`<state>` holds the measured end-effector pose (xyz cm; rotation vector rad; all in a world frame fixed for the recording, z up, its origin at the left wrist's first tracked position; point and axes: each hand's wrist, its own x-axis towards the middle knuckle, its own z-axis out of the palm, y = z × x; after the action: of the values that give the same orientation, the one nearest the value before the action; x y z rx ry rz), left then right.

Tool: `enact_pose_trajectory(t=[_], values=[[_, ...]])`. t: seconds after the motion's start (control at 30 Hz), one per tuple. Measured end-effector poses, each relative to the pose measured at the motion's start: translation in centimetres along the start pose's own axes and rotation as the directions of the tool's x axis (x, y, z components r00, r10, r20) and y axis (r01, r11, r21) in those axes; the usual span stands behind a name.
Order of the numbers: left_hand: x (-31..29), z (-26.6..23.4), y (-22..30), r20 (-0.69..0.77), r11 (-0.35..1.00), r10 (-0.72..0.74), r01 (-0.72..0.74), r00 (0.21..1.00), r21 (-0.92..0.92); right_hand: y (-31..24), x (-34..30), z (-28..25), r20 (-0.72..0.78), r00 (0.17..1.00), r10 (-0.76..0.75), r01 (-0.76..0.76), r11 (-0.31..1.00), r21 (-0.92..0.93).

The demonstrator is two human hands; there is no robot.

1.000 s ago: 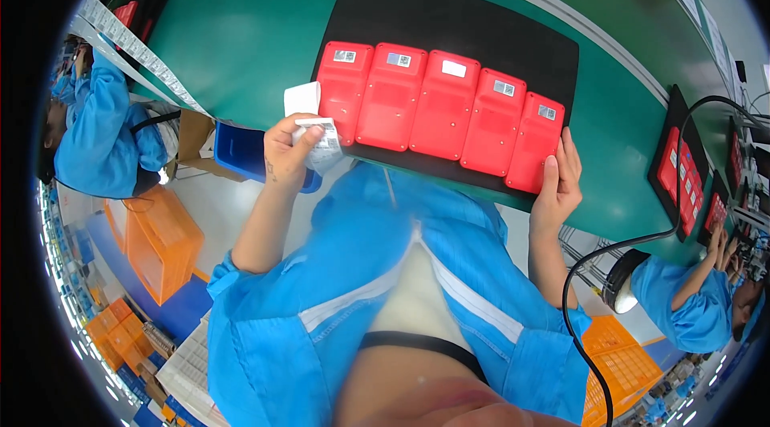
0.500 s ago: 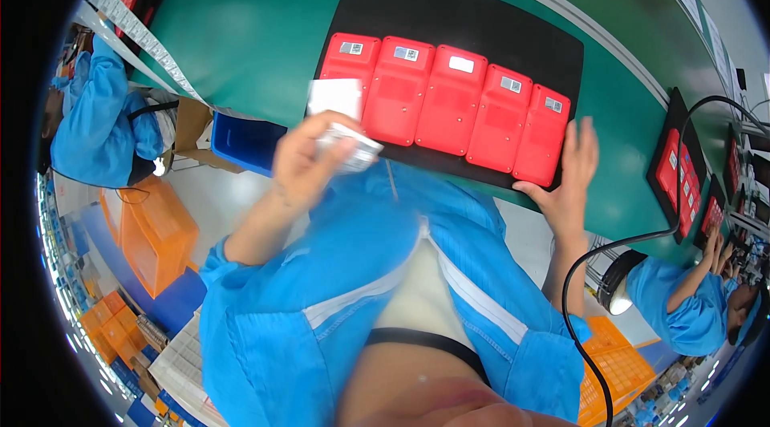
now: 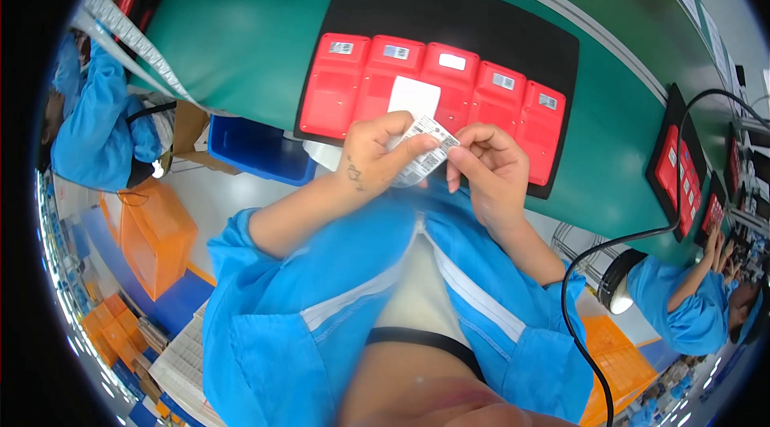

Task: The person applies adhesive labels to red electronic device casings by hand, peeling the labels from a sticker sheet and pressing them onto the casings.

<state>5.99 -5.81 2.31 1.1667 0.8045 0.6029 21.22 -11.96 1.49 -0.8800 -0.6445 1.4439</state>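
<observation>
My left hand [image 3: 377, 148] grips a sheet of white printed labels [image 3: 431, 153] between thumb and fingers. A blank white piece of it [image 3: 415, 94] stands up beyond the fingers. My right hand [image 3: 491, 164] pinches the sheet's right corner with thumb and forefinger, other fingers curled. Whether a label has come off its backing I cannot tell. Just beyond both hands, several red plastic housings [image 3: 335, 82] lie side by side on a black mat [image 3: 449, 6]. Each has a small label near its far end; the middle one's [image 3: 451, 62] looks plain white. My hands partly cover the middle housings.
The mat lies on a green workbench [image 3: 233, 26]. A blue bin [image 3: 261, 156] stands below its front edge at left. A black cable [image 3: 571, 283] curves down on the right. More red housings [image 3: 672, 170] lie farther right. Co-workers in blue sit on both sides.
My left hand has moved right with the label sheet. My right hand has left the rightmost housing and taken the sheet's corner. The mat with the housings has shifted slightly left.
</observation>
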Motion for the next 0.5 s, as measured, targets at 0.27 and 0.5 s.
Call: enact_pose_trajectory(t=[0.27,0.5], values=[[0.9,1.3,0.5,0.072,0.999,-0.041,0.041,0.997,-0.003,-0.1,0.1,-1.1,-0.122,0.982,-0.146,0.127,0.981,-0.146],[0.6,0.1,1.1,0.110,0.973,-0.121,0.096,0.987,0.210,-5.9,-0.2,-6.4,-0.405,0.807,-0.429,0.133,0.801,-0.584]])
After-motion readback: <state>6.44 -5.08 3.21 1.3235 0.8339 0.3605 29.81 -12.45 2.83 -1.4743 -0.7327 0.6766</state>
